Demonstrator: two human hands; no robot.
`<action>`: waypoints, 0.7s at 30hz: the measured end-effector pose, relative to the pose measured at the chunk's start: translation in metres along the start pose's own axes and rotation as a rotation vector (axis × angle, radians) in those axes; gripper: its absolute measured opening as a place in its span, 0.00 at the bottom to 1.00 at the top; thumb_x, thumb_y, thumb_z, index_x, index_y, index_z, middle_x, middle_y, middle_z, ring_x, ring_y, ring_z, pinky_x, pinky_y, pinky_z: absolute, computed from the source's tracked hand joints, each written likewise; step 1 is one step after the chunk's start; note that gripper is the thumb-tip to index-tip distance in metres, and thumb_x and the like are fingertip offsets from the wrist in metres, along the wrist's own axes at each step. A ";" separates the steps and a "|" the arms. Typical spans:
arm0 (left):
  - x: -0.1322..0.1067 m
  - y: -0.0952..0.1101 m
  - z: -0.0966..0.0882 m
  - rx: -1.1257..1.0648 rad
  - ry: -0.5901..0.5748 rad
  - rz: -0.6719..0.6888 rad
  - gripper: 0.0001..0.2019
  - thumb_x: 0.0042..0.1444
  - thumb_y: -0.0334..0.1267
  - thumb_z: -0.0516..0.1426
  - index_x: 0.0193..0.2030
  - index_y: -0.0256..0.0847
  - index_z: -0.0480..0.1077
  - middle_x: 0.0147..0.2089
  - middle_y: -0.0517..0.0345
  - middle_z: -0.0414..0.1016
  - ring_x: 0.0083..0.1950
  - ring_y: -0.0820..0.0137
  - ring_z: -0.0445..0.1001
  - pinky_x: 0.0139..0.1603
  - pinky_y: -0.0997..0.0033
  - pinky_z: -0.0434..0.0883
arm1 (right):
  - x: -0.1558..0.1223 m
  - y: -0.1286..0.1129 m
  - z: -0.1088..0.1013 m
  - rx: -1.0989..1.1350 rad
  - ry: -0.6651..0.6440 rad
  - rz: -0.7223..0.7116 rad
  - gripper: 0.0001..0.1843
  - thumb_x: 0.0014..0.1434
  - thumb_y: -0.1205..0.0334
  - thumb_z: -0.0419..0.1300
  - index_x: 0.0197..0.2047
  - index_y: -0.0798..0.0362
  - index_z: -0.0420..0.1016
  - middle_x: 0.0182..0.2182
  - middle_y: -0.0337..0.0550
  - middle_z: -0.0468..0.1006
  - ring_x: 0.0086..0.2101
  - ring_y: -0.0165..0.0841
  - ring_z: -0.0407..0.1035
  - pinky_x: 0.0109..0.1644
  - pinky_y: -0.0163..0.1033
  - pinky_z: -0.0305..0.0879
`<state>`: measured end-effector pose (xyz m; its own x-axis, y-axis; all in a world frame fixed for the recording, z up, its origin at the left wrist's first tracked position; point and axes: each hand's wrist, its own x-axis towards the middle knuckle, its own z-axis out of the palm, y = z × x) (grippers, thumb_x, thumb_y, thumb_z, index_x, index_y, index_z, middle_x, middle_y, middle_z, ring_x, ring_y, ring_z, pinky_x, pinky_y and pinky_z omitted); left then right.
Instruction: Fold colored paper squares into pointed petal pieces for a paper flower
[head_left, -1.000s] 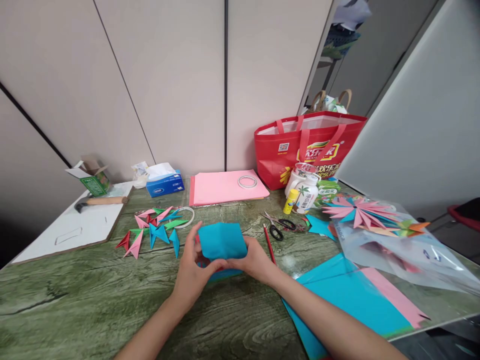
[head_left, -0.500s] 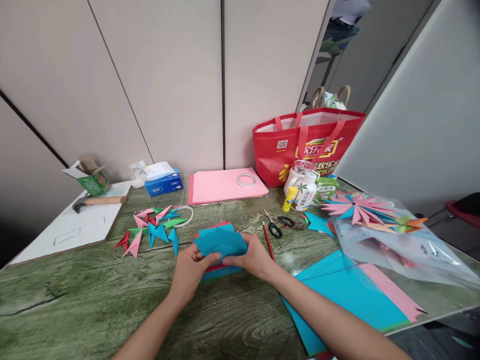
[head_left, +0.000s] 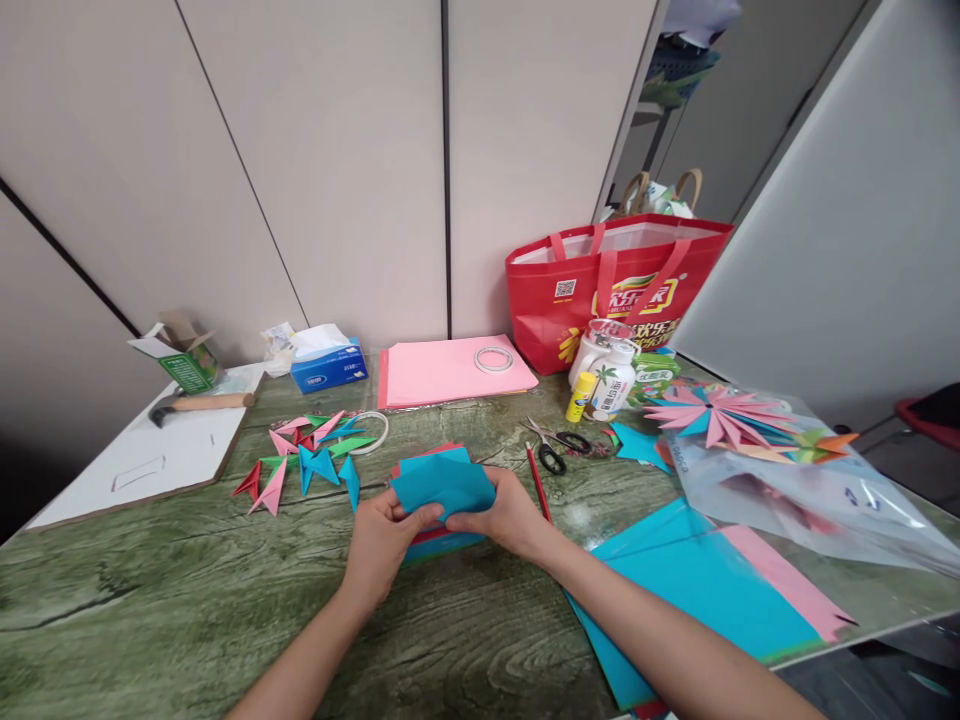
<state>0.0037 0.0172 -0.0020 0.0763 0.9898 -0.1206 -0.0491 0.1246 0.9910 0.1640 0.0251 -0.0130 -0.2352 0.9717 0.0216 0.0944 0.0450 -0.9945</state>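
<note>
A small blue paper sheet [head_left: 442, 484] is folded over between both hands, just above the green table. My left hand [head_left: 386, 545] pinches its near left edge with thumb and fingers closed. My right hand [head_left: 504, 515] grips its right side, fingers curled on the paper. Under the sheet lies a small stack of red and blue paper squares [head_left: 442, 545]. To the left of the hands lie several folded paper points [head_left: 307, 458] in pink, blue, green and red.
Red pencil [head_left: 537, 485] and scissors [head_left: 553, 447] lie right of the hands. Large blue and pink sheets [head_left: 705, 590] lie at the near right. Pink paper with a tape ring [head_left: 450, 370], tissue box [head_left: 328, 365], hammer [head_left: 196, 403], glue stick [head_left: 580, 398], red bag [head_left: 611, 285] and a paper flower [head_left: 720, 420] stand farther off.
The blue sheet has been lowered and folded flatter over the stack. Both hands have drawn closer together on its near edge.
</note>
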 end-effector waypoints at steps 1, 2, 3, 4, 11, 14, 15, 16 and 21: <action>0.000 0.001 0.000 -0.019 -0.027 0.004 0.16 0.36 0.38 0.65 0.34 0.35 0.74 0.32 0.55 0.80 0.32 0.62 0.76 0.36 0.62 0.73 | 0.000 -0.001 0.000 0.016 0.000 0.002 0.19 0.35 0.60 0.69 0.32 0.57 0.74 0.25 0.37 0.75 0.25 0.30 0.65 0.28 0.33 0.60; 0.000 0.002 -0.001 -0.039 -0.058 0.008 0.16 0.36 0.38 0.65 0.35 0.36 0.74 0.33 0.55 0.80 0.34 0.61 0.77 0.38 0.61 0.73 | 0.000 -0.001 -0.001 0.035 0.001 0.002 0.20 0.35 0.60 0.69 0.33 0.57 0.74 0.27 0.38 0.75 0.26 0.31 0.66 0.29 0.33 0.61; 0.000 0.004 -0.001 -0.058 -0.090 0.009 0.17 0.37 0.38 0.65 0.37 0.36 0.74 0.35 0.55 0.80 0.35 0.61 0.77 0.40 0.60 0.73 | 0.001 -0.001 -0.001 0.056 0.004 -0.001 0.21 0.35 0.61 0.69 0.35 0.57 0.74 0.28 0.38 0.76 0.27 0.31 0.66 0.30 0.34 0.62; 0.000 0.005 -0.001 -0.073 -0.118 0.006 0.17 0.37 0.38 0.65 0.37 0.36 0.73 0.35 0.54 0.80 0.36 0.61 0.77 0.40 0.59 0.73 | 0.001 -0.001 -0.002 0.072 0.003 -0.003 0.22 0.34 0.61 0.69 0.36 0.57 0.74 0.29 0.39 0.76 0.28 0.32 0.67 0.31 0.34 0.62; -0.002 0.007 0.001 -0.057 -0.104 -0.016 0.14 0.38 0.39 0.64 0.33 0.35 0.74 0.30 0.57 0.80 0.34 0.61 0.77 0.40 0.59 0.72 | 0.003 0.001 -0.006 0.057 -0.075 0.008 0.24 0.35 0.61 0.68 0.39 0.58 0.73 0.33 0.42 0.77 0.33 0.35 0.69 0.36 0.37 0.65; -0.002 0.005 0.002 -0.072 -0.082 -0.015 0.14 0.37 0.40 0.65 0.33 0.35 0.74 0.29 0.57 0.80 0.33 0.61 0.77 0.40 0.59 0.73 | 0.002 0.001 -0.004 0.065 -0.054 -0.004 0.24 0.35 0.60 0.69 0.38 0.58 0.74 0.32 0.43 0.77 0.32 0.35 0.68 0.35 0.37 0.65; -0.003 0.005 0.002 -0.074 -0.081 -0.018 0.15 0.37 0.40 0.65 0.33 0.35 0.74 0.29 0.57 0.80 0.33 0.61 0.77 0.40 0.59 0.73 | 0.001 0.001 -0.003 0.067 -0.035 -0.010 0.24 0.35 0.59 0.69 0.38 0.58 0.74 0.32 0.42 0.77 0.32 0.35 0.68 0.34 0.37 0.65; -0.003 0.004 0.002 -0.074 -0.081 -0.020 0.15 0.37 0.40 0.65 0.33 0.35 0.74 0.29 0.57 0.80 0.33 0.61 0.77 0.40 0.59 0.73 | 0.001 0.001 -0.002 0.067 -0.016 -0.015 0.24 0.35 0.59 0.69 0.38 0.58 0.74 0.31 0.42 0.77 0.31 0.35 0.68 0.34 0.37 0.65; -0.002 0.003 0.002 -0.066 -0.062 -0.021 0.15 0.36 0.41 0.65 0.33 0.36 0.75 0.29 0.58 0.80 0.33 0.61 0.77 0.41 0.59 0.72 | -0.001 -0.001 0.000 0.063 0.020 -0.016 0.23 0.35 0.60 0.69 0.38 0.57 0.75 0.31 0.41 0.77 0.31 0.34 0.68 0.34 0.37 0.65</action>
<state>0.0052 0.0150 0.0010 0.1398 0.9809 -0.1350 -0.1125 0.1512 0.9821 0.1636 0.0243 -0.0124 -0.2168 0.9754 0.0390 0.0299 0.0466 -0.9985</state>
